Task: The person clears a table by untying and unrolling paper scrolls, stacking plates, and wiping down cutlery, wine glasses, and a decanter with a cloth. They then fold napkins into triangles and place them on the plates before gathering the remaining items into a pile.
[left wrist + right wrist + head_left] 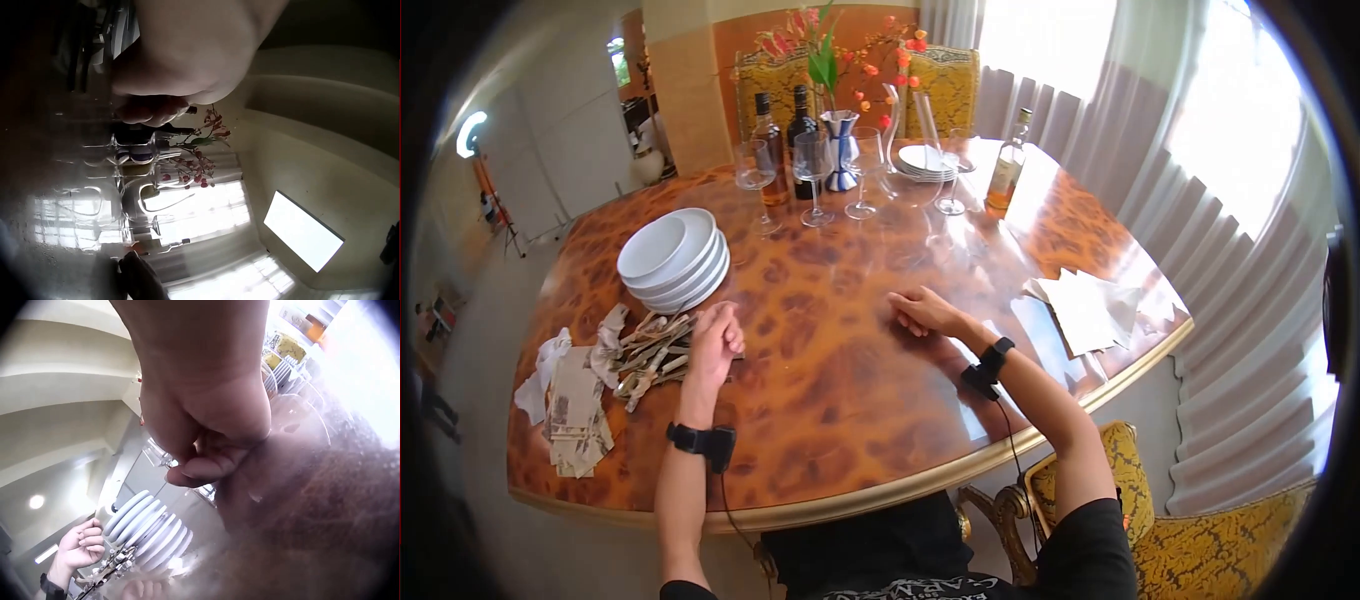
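My left hand [717, 335], loosely curled with nothing in it, is beside a heap of cutlery [655, 355] on the table's left side. Just beyond it stands a leaning stack of white dishes [675, 255], also visible in the right wrist view as tilted white rims [147, 528]. Loosely bent fingers show on my right hand [925, 310], which is at the middle of the glossy wooden table [830, 400] and holds nothing. The right wrist view shows this hand [212, 437] from close up, low over the tabletop.
Wine glasses [812, 165], dark bottles [768, 150], a striped flower vase [840, 150] and small white plates [927, 160] stand at the back. A clear-glass bottle [1006, 170] is to their right. White napkins [1085, 310] lie right, patterned cloths [578, 410] left.
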The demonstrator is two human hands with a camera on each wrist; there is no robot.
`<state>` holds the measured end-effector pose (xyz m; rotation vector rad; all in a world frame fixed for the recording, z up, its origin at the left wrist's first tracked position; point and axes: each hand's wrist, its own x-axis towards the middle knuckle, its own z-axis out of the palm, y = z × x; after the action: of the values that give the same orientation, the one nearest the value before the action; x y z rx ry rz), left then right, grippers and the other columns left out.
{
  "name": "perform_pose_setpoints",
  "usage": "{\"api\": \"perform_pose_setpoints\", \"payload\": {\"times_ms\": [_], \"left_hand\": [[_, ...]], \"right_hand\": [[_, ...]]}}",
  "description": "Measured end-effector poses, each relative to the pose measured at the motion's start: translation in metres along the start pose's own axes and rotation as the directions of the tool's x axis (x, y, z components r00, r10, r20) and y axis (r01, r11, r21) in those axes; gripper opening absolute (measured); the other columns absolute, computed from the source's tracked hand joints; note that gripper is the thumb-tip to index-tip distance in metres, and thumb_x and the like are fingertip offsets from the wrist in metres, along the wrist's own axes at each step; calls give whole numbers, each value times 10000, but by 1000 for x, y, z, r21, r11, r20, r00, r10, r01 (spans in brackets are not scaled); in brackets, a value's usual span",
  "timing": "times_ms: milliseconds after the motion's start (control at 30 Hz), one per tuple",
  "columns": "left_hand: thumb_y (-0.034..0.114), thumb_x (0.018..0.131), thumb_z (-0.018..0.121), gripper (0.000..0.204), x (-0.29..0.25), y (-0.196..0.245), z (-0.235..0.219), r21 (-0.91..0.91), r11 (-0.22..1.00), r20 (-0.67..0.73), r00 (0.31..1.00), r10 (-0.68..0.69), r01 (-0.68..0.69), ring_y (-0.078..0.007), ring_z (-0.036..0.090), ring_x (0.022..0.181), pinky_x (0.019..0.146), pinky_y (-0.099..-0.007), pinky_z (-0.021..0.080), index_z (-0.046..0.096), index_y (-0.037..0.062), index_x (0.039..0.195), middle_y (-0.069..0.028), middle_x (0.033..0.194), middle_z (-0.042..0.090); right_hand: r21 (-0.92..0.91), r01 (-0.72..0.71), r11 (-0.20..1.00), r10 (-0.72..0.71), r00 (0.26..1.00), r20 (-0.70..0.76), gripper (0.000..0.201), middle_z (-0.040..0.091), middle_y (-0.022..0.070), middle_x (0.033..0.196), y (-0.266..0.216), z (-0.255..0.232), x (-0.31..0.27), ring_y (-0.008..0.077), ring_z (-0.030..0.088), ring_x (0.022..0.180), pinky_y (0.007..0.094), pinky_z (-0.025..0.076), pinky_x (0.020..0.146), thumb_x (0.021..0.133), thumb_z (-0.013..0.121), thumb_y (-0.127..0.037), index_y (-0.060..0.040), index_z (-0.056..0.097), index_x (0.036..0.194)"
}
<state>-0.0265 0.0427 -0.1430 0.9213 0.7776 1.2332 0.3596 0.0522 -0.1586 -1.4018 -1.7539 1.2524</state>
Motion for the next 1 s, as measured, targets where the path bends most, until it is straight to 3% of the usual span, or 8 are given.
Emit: {"api": "perform_pose_setpoints", "payload": {"times_ms": [300, 500, 567, 667, 733, 867, 933, 1000], "left_hand": [[181, 989, 573, 118, 8, -14, -42, 8, 999, -88, 995, 36, -36, -87, 417, 490, 463, -239, 352, 543, 99, 909, 33, 585, 413], [126, 960, 596, 102, -2, -10, -16, 280, 954, -63, 989, 132, -109, -53, 463, 498, 465, -206, 388, 572, 57, 888, 26, 629, 513], [118, 955, 603, 97, 0, -16, -19, 311, 938, -44, 983, 178, -156, -51, 465, 496, 461, -206, 388, 571, 57, 885, 24, 635, 522], [99, 942, 614, 102, -2, -15, -16, 322, 927, -33, 977, 211, -190, -44, 467, 487, 450, -204, 385, 564, 50, 868, 24, 621, 530], [94, 943, 605, 102, -2, -17, -14, 314, 928, -12, 977, 215, -200, -43, 467, 483, 437, -198, 373, 564, 48, 863, 26, 607, 526], [88, 944, 592, 100, -5, -21, -7, 335, 914, -20, 968, 251, -230, -39, 465, 476, 423, -193, 359, 567, 43, 858, 24, 603, 526], [88, 944, 585, 106, -5, -22, -7, 356, 898, 32, 964, 264, -257, -37, 464, 470, 419, -190, 353, 569, 37, 853, 23, 600, 526], [93, 945, 581, 112, -10, -19, -2, 355, 901, 29, 967, 255, -248, -36, 457, 463, 421, -188, 353, 569, 35, 850, 23, 600, 526]], "right_hand": [[-23, 14, 1000, -14, 1000, 24, 412, 497, -3, 501, 7, -1, 5, 87, 466, 425, 249, 371, 418, 995, 513, -347, -46, 553, 717], [-35, 3, 999, -2, 1000, 14, 305, 544, -19, 589, 11, -4, 2, 63, 496, 476, 228, 378, 432, 984, 554, -324, -66, 606, 829], [-71, -109, 992, 99, 988, -122, 283, 609, 28, 661, 10, -14, -5, 101, 580, 549, 260, 447, 481, 954, 584, -303, -41, 626, 856], [-620, 82, 780, -279, 933, -228, 258, 699, 157, 859, 33, -69, -20, 275, 673, 744, 372, 523, 674, 888, 619, -238, 3, 656, 973], [-734, -188, 653, -145, 920, -365, 289, 695, 206, 964, -1, -100, -60, 364, 665, 898, 438, 521, 753, 862, 598, -282, -15, 688, 925], [-730, -529, 433, 81, 829, -554, 654, 675, 221, 1036, -1, -161, -113, 364, 630, 1009, 433, 499, 849, 767, 686, -532, 15, 650, 1123], [-767, -533, 358, 46, 830, -556, 741, 668, 218, 1073, 37, -183, -135, 353, 636, 1008, 434, 497, 850, 704, 725, -550, 27, 617, 1156], [-751, -573, 329, 208, 819, -534, 558, 678, 233, 1023, 45, -184, -157, 374, 650, 966, 439, 503, 841, 746, 698, -448, 10, 658, 1062]]}}
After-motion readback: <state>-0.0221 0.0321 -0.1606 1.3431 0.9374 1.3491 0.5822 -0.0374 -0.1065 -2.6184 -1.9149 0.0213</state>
